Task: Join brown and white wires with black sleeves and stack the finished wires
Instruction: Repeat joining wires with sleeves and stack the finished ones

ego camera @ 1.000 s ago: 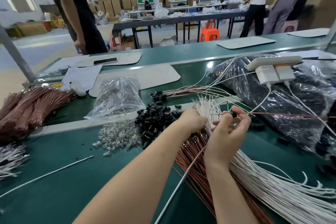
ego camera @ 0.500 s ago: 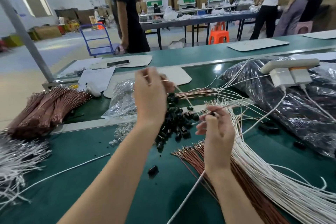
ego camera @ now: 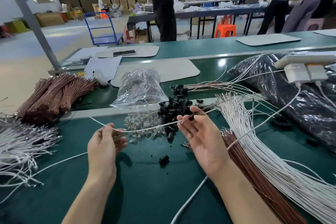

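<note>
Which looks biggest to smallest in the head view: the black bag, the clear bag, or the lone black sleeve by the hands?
1. Black bag, largest.
2. Clear bag, clearly smaller.
3. Lone black sleeve, tiny, even though nearest the camera.

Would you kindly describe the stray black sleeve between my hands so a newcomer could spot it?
Start at the green table, find the heap of black sleeves at its middle. Nearer the person, between the left hand and right hand, one black sleeve lies alone on bare green, while its neighbours are piled together.
</note>
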Tool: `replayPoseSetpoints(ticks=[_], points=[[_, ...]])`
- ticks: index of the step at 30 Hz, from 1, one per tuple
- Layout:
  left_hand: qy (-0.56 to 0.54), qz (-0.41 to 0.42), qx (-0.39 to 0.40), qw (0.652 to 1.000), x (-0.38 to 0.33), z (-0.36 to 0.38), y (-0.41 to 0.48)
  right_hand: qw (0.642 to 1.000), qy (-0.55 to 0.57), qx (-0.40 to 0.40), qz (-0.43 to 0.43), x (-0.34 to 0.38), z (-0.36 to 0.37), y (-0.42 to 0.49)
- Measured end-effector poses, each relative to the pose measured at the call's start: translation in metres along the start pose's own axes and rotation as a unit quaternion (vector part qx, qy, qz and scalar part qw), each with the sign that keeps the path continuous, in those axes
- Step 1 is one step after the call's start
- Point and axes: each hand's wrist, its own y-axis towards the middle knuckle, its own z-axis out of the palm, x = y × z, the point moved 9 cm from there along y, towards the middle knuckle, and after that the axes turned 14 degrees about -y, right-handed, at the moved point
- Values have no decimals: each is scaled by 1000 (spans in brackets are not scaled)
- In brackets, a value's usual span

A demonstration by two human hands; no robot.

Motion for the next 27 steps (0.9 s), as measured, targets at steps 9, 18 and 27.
replayPoseSetpoints(ticks=[9, 18, 27], points=[[440, 334, -30, 833, -48, 18, -46, 991, -126, 1, -44, -8, 11, 2], [473, 267, -19, 839, -37, 6, -16, 985, -156, -12, -67, -8, 6, 4], [447, 354, 348, 744, 6, 88, -91, 983, -164, 64, -51, -20, 25, -1]])
